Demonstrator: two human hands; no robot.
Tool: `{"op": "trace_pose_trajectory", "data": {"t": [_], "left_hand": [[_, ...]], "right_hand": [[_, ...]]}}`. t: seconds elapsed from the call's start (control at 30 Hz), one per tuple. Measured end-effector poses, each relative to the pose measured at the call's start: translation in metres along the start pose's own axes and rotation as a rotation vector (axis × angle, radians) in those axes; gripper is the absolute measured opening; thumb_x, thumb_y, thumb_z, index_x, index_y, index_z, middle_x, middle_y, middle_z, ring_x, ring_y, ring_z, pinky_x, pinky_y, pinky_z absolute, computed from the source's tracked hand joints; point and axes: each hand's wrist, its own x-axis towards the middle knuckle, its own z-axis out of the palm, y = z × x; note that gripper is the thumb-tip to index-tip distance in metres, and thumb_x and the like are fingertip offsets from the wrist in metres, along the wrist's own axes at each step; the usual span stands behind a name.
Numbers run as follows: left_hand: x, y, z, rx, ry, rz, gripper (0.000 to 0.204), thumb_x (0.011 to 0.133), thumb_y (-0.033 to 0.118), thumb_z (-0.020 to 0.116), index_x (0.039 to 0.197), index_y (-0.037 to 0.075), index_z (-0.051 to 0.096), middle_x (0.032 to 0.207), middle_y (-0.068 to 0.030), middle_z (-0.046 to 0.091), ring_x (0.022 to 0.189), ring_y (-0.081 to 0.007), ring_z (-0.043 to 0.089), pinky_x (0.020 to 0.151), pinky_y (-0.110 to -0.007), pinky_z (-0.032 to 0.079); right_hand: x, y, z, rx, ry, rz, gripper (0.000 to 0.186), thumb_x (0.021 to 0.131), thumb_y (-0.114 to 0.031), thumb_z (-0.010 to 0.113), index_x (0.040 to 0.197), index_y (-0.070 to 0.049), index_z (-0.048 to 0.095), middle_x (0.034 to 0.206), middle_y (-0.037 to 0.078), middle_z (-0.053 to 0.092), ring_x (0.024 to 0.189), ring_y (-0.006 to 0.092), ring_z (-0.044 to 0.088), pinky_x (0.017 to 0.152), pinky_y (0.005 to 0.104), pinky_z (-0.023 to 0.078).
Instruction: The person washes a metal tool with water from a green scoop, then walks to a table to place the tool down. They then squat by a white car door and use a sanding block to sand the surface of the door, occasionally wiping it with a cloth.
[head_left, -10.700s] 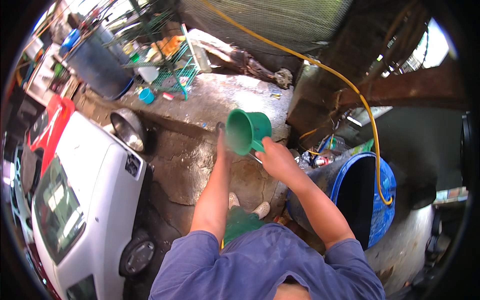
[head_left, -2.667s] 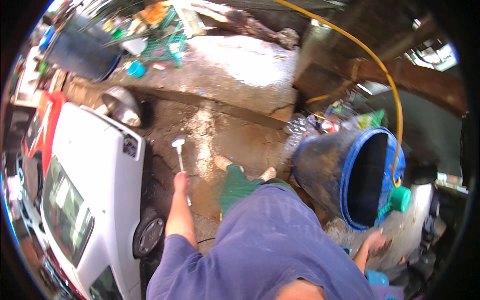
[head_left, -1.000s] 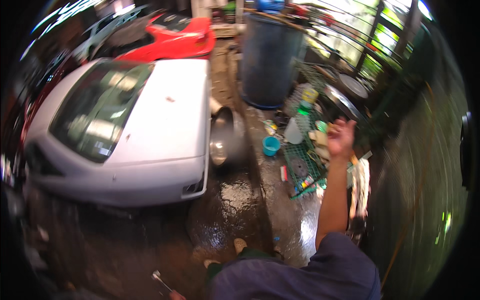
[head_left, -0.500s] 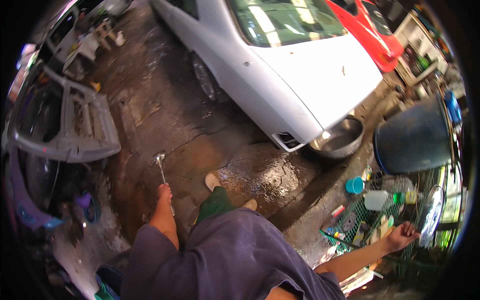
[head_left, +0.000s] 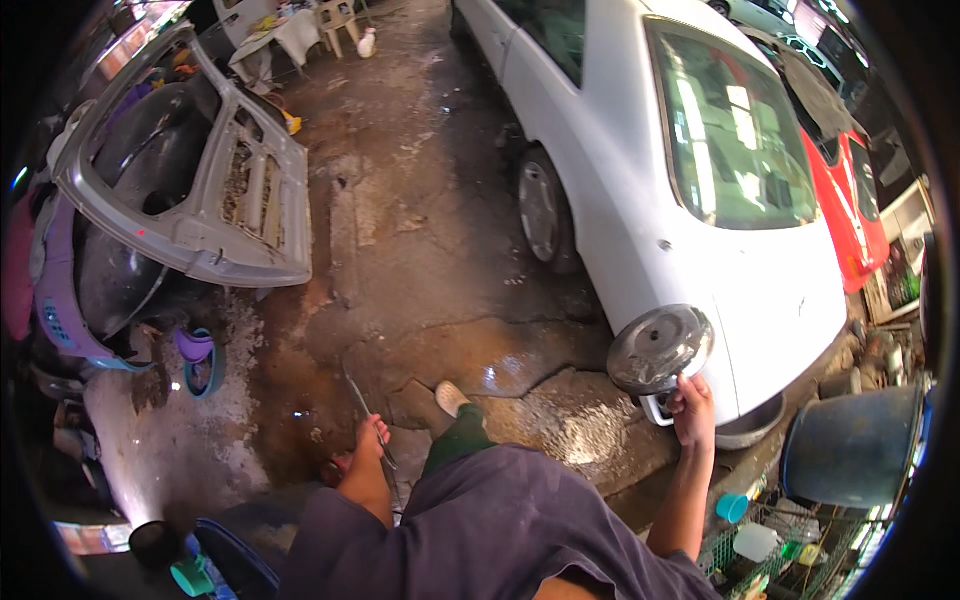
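My right hand [head_left: 691, 400] is raised, fingers closed on the edge of a round, shiny metal lid [head_left: 660, 350] with a dark centre. In the view, the lid overlaps the rear corner of the white car [head_left: 770, 300]; I cannot tell if they touch. Low on the left, my left hand [head_left: 373, 436] is wrapped around the handle of a long, thin metal utensil [head_left: 356, 393], which points forward above the wet floor. Its far end is too thin and blurred to make out.
Left stands a detached grey car tailgate [head_left: 235, 235], with purple and teal tubs [head_left: 203, 362] near it. To the right are a metal basin [head_left: 752, 428] under the car's rear, a big dark drum [head_left: 853, 445], a teal cup [head_left: 732, 508] and plastic jugs. The cracked floor [head_left: 440, 290] is wet.
My right arm has swung from the far right to in front of me, bringing the lid face-on. The utensil in my left hand has turned. The whole view has shifted.
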Motion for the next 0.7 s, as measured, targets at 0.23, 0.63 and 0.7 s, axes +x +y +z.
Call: {"op": "trace_pose_trajectory", "data": {"t": [0.23, 0.63, 0.7], "left_hand": [[0.062, 0.119, -0.009, -0.010, 0.122, -0.037, 0.026, 0.093, 0.040, 0.065, 0.104, 0.016, 0.067, 0.084, 0.0017, 0.060, 0.079, -0.0178, 0.059, 0.074, -0.038, 0.053], [0.238, 0.300, 0.074, -0.081, 0.103, -0.116, 0.025, 0.093, 0.032, 0.059, 0.090, 0.008, 0.065, 0.065, -0.0018, 0.049, 0.056, -0.0164, 0.050, 0.047, -0.032, 0.044], [0.266, 0.329, 0.084, -0.170, 0.183, -0.072, 0.023, 0.089, 0.030, 0.058, 0.088, 0.007, 0.065, 0.064, -0.0023, 0.047, 0.054, -0.0177, 0.047, 0.046, -0.032, 0.043]], "right_hand": [[0.186, 0.186, 0.053, -0.991, -0.153, 0.194, 0.025, 0.092, -0.027, 0.069, 0.078, -0.007, 0.064, 0.063, -0.005, 0.051, 0.058, 0.0068, 0.046, 0.051, 0.0292, 0.035], [0.311, 0.279, 0.181, -1.576, -0.330, 0.874, 0.058, 0.090, -0.055, 0.056, 0.098, 0.001, 0.068, 0.089, 0.019, 0.072, 0.084, 0.0324, 0.072, 0.070, 0.0456, 0.058], [0.381, 0.281, 0.243, -1.592, -0.366, 0.835, 0.060, 0.088, -0.056, 0.058, 0.101, 0.001, 0.069, 0.093, 0.020, 0.072, 0.088, 0.0322, 0.072, 0.072, 0.0461, 0.058]]}}
